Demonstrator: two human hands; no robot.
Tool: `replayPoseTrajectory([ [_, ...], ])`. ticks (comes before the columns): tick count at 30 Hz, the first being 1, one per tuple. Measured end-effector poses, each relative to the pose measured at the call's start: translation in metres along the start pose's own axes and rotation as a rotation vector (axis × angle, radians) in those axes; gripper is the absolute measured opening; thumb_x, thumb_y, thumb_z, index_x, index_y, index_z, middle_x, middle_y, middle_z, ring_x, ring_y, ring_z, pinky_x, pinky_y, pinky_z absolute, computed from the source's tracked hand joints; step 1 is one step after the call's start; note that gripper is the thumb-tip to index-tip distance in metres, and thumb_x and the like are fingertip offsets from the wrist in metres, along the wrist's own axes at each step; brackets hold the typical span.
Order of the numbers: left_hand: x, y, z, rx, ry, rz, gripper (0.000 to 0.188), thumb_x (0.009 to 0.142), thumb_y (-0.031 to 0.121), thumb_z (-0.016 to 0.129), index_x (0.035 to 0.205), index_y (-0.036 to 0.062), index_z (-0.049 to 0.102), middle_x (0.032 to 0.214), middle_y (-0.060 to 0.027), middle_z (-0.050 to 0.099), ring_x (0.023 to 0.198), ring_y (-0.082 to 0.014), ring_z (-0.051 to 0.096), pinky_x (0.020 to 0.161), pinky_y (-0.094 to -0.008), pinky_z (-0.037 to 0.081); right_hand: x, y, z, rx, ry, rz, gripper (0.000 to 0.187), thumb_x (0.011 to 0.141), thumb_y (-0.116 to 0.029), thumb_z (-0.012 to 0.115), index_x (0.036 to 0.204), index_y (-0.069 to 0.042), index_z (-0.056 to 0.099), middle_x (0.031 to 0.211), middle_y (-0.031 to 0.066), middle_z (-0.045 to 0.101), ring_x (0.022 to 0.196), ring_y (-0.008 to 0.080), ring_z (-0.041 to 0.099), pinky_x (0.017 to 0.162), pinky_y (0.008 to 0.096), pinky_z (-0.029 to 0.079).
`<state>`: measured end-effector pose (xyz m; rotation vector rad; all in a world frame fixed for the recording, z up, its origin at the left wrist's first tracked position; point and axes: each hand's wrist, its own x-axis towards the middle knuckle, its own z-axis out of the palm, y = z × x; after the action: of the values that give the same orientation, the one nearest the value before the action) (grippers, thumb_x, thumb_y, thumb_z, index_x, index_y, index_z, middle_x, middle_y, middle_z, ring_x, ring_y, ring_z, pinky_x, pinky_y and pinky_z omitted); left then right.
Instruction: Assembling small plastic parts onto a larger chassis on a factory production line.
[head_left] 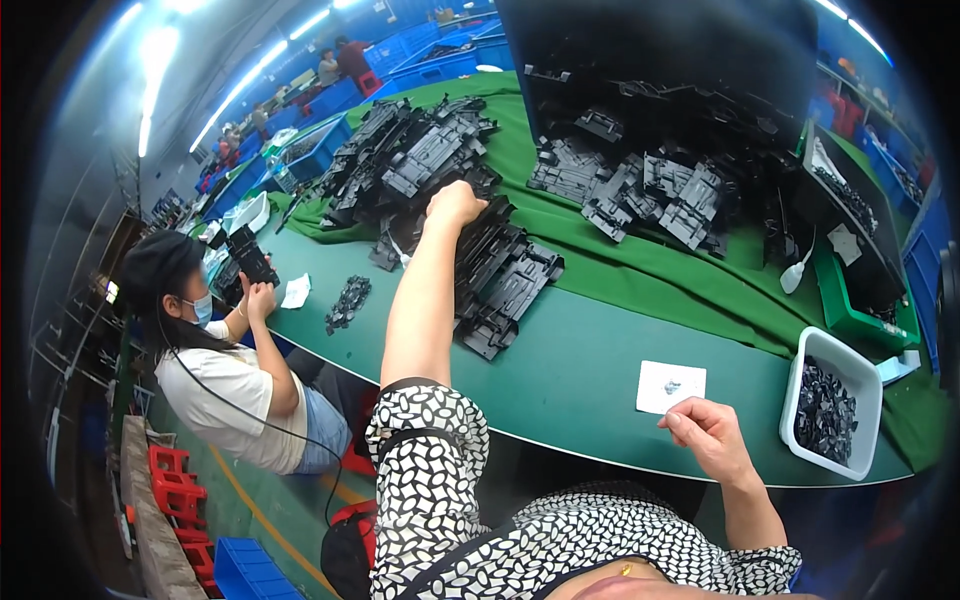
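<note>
My left hand (458,204) reaches out to a heap of black molded plastic parts (430,160), fingers curled over a black part at the heap's near edge; its fingertips are partly hidden. Just below the wrist, a row of long black plastic parts (510,290) stands stacked on the green table. Over the table's front edge, my right hand (708,440) is closed, thumb and forefinger together; whether anything tiny is between them cannot be seen. Beside it lies a white card (655,390) with a few small grey bits (673,387) on it.
A white tub (875,400) of small black pieces stands at the right. More black parts (690,200) lie on green cloth at the back, before a large black panel (660,50). On the left, a masked co-worker (240,360) holds a black part (250,255) near a small pile of black pieces (348,304).
</note>
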<state>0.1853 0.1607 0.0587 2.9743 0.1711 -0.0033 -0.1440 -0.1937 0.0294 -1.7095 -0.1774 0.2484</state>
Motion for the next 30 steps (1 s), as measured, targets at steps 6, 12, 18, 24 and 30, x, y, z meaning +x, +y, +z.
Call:
replayPoseTrajectory([
  [6, 0.002, 0.009, 0.007, 0.092, 0.036, 0.03, 0.044, 0.08, 0.043, 0.066, 0.105, 0.0069, 0.066, 0.111, -0.0137, 0.064, 0.105, -0.0291, 0.06, 0.086, -0.0401, 0.049, 0.0, -0.003, 0.001, -0.059, 0.006, -0.011, 0.021, 0.091, -0.019, 0.057, 0.087, 0.0, 0.065, 0.068, 0.0027, 0.06, 0.062, 0.0082, 0.054, 0.056, 0.0235, 0.043],
  [12, -0.001, -0.001, 0.003, 0.142, 0.048, 0.083, 0.045, 0.083, 0.052, 0.055, 0.108, 0.0174, 0.067, 0.106, -0.0126, 0.066, 0.101, -0.0307, 0.061, 0.086, -0.0419, 0.048, -0.004, -0.01, 0.0, -0.035, 0.015, -0.013, 0.021, 0.091, -0.017, 0.056, 0.088, 0.002, 0.065, 0.071, 0.0026, 0.061, 0.063, 0.0081, 0.054, 0.056, 0.023, 0.044],
  [18, -0.036, 0.042, -0.014, -0.509, 0.503, 0.396, 0.035, 0.088, 0.033, 0.059, 0.109, 0.0056, 0.064, 0.096, -0.0116, 0.068, 0.088, -0.0208, 0.066, 0.075, -0.0311, 0.049, 0.002, -0.019, -0.02, -0.062, 0.118, -0.065, 0.019, 0.09, -0.015, 0.058, 0.088, 0.003, 0.064, 0.073, 0.0017, 0.061, 0.064, 0.0063, 0.051, 0.057, 0.0213, 0.042],
  [24, -0.1, 0.121, 0.047, -0.833, 0.127, 0.566, 0.023, 0.085, 0.019, 0.062, 0.098, -0.0003, 0.065, 0.084, -0.0105, 0.067, 0.077, -0.0189, 0.064, 0.071, -0.0288, 0.049, 0.025, -0.038, -0.032, 0.003, 0.162, -0.136, 0.02, 0.091, -0.016, 0.057, 0.091, 0.004, 0.063, 0.076, 0.001, 0.061, 0.069, 0.0056, 0.052, 0.06, 0.0201, 0.043],
  [30, -0.042, 0.145, 0.102, -0.807, 0.115, 0.251, 0.066, 0.077, 0.023, 0.068, 0.132, -0.0004, 0.038, 0.115, -0.0238, 0.052, 0.101, -0.0339, 0.057, 0.085, -0.0405, 0.048, 0.021, -0.02, -0.023, 0.068, 0.15, -0.123, 0.023, 0.093, -0.019, 0.056, 0.091, 0.003, 0.063, 0.075, 0.0001, 0.06, 0.068, 0.0048, 0.051, 0.059, 0.0197, 0.041],
])
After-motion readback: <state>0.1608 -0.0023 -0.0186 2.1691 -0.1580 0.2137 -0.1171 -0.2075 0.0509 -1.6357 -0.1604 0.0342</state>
